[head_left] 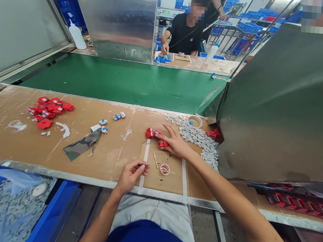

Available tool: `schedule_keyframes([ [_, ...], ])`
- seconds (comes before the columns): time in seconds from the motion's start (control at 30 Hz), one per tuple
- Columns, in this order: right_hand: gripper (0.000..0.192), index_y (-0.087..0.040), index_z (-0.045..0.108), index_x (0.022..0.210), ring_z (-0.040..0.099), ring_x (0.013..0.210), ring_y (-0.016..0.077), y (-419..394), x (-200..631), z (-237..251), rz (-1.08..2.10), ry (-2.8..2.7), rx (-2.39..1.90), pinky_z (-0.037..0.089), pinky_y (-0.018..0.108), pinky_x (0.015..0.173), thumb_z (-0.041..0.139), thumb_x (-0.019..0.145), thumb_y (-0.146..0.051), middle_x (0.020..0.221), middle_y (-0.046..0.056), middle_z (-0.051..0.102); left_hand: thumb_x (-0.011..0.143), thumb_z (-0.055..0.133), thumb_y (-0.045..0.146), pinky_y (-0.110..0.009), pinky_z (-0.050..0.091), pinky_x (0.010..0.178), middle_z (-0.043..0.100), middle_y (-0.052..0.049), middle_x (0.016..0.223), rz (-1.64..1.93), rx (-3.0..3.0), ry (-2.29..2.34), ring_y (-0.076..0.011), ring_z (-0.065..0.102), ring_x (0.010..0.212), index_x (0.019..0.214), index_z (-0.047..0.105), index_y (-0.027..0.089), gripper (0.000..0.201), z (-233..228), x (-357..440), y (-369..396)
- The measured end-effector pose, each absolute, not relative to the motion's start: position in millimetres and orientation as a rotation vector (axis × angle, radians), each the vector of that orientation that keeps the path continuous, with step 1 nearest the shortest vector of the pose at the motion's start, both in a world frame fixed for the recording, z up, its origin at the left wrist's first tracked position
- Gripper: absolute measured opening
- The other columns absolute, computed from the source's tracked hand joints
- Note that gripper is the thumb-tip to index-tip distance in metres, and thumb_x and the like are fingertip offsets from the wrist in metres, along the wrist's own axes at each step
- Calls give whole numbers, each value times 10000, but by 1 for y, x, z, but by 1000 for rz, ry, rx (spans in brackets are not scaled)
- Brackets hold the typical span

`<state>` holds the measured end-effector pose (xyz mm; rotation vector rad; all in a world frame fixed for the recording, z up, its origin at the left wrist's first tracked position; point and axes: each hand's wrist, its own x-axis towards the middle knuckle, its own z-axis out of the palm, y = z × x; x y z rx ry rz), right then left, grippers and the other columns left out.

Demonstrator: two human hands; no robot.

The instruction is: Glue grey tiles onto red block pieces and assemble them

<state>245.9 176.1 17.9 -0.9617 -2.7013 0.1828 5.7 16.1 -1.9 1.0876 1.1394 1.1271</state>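
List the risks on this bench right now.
The right hand reaches over a small glue cup with a stick lying across it; the forearm could tip it. The loose heap of grey tiles beside that hand could scatter. The left hand, its fingertips pinched, rests at the bench edge, where a dropped piece may fall.

red parts [157, 136]: small red plastic pieces, three or so, lying flat in a loose cluster on the brown surface [114, 151], centre of the frame
contact: right hand [173, 141] rests on them, fingers spread (one piece partly covered)
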Motion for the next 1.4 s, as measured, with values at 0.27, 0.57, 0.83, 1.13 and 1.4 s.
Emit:
schedule_keyframes([
  [0.27,888,-469,-41,1648,185,1594,406,47,229,68,418,-2239,-829,393,641,1166,565,1002,-410,1746,74,-8,948,687,490,-385,595,979,719,-165,1344,1178,1262,888,-273,727,1135,1435,608,212,566,45,34,-10],
  [0.57,693,-332,136,1664,437,1447,365,-13,232,25,420,-1972,-1151,498,576,1077,434,1058,-487,1591,192,324,873,777,492,-283,569,779,715,-69,955,1166,1325,1012,-190,685,833,1095,746,184,381,46,37,-12],
  [0.83,257,-209,655,1264,614,664,155,6,255,6,767,-1862,-1263,546,269,624,584,1027,-277,867,32,666,851,808,427,-321,567,816,773,-97,964,1084,1455,1123,-227,715,869,1092,787,187,341,3,23,-9],
  [1.13,200,-236,738,1010,717,800,161,25,243,14,582,-1744,-1100,580,271,701,583,995,-110,903,42,745,841,806,392,-326,603,823,834,-101,1006,934,1485,1178,-240,773,865,1114,777,182,346,1,20,-8],
  [1.4,171,-219,765,935,757,788,211,12,242,-3,702,-1495,-1306,611,324,698,640,990,-322,871,67,796,869,771,314,-306,590,792,816,-90,982,999,1468,1253,-226,755,859,1104,777,185,268,3,24,-6],
])
